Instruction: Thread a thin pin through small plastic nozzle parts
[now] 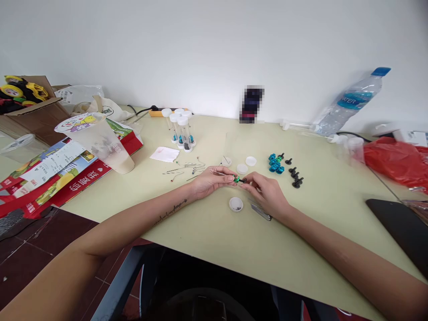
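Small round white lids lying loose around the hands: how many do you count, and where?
4: the near lid, with dark bits inside; farther back, the left lid, middle lid and right lid. The left hand or right hand could hide others.

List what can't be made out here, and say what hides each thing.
All in the head view:
Green piece: partly covered by the left hand; too small to tell how it meets the black piece.
Black piece: one end partly behind the right hand.
Dark bits in the white dish: too small to identify.
Dark upright object: details pixelated.
Black flat object: cut off by the right edge.
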`<control>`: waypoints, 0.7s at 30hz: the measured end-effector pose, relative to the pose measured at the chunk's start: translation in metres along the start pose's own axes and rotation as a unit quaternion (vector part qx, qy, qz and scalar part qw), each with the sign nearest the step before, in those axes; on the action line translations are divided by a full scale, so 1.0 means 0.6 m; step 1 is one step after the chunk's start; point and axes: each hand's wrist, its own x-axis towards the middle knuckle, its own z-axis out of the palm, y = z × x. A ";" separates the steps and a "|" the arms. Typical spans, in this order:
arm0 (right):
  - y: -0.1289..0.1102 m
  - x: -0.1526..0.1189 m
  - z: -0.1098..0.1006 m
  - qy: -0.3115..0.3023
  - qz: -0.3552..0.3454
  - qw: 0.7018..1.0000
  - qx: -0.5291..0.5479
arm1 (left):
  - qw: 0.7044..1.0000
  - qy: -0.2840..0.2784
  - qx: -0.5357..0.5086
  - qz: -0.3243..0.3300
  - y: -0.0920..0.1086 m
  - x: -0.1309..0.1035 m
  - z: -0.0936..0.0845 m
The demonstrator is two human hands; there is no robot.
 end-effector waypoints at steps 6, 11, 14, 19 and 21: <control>0.000 0.001 -0.001 -0.014 0.002 1.000 0.004 | 1.000 -0.007 0.001 0.003 0.000 0.000 0.000; 0.000 0.002 -0.001 -0.012 0.001 1.000 -0.010 | 1.000 -0.004 0.001 0.004 0.000 0.000 0.000; -0.001 0.001 0.000 0.005 -0.002 1.000 -0.004 | 1.000 0.009 -0.004 0.002 0.001 0.000 0.000; -0.002 0.002 -0.002 -0.032 0.003 0.999 0.005 | 1.000 -0.001 -0.002 -0.001 0.000 0.000 0.000; 0.000 0.001 -0.001 -0.022 0.004 1.000 0.004 | 1.000 0.002 -0.002 0.001 0.001 -0.001 0.000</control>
